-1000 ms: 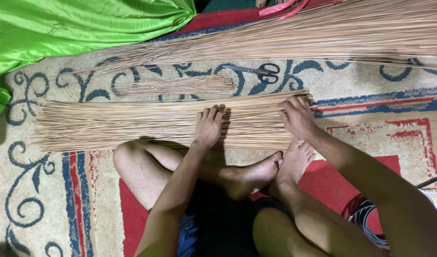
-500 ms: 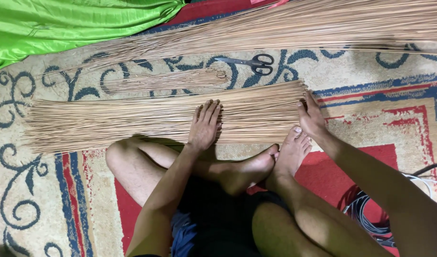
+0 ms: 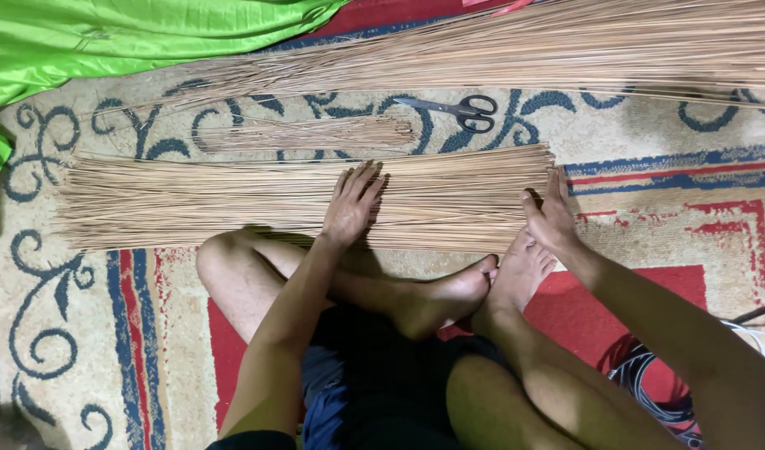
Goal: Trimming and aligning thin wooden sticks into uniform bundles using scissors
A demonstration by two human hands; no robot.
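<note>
the head view looks straight down at a person sitting cross-legged on a patterned carpet (image 3: 107, 333) of cream, blue and red. across the carpet in front of the legs lies a wide flat layer of thin tan sticks (image 3: 232, 200), set side by side and running left to right, their right ends cut nearly flush. the left hand (image 3: 351, 204) lies palm down on the middle of this layer, fingers spread and stretched out flat, pressing on the sticks without closing around any of them. the right hand (image 3: 551, 215) is at the right end of the layer, open as well, its fingers straight and its edge set against the cut ends of the sticks; it grasps nothing. just beyond the layer, farther from the person, lies a smaller loose bundle of shorter sticks (image 3: 316, 133), apart from the main layer. near its right end rests a pair of scissors (image 3: 453, 108) with black handles, blades closed and pointing left, lying on the carpet untouched by either hand. farther still, along the top of the view, a much longer heap of sticks (image 3: 566, 42) stretches across to the right edge. a bright green cloth (image 3: 107, 37) is bunched in the upper left corner. the person's bare feet meet just below the layer, between the two forearms. at the lower right, dark cables (image 3: 649, 392) lie coiled on the carpet beside the knee.
</note>
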